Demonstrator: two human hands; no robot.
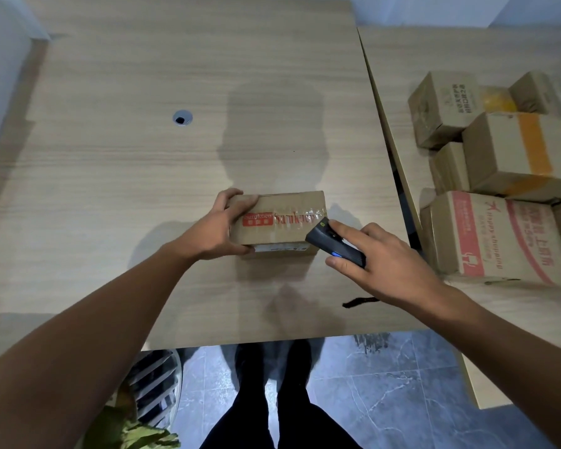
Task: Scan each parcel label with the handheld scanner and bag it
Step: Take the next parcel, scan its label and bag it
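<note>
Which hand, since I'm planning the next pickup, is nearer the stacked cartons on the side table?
Right. The right hand, holding the scanner, is close to the cartons; the left hand grips the parcel at its far end.

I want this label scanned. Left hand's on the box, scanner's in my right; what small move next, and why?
Probably draw the scanner back and aim it at the white label on the near side of the parcel. Your right hand holds it at the right corner, pointing over the taped top; your left hand grips the parcel.
</note>
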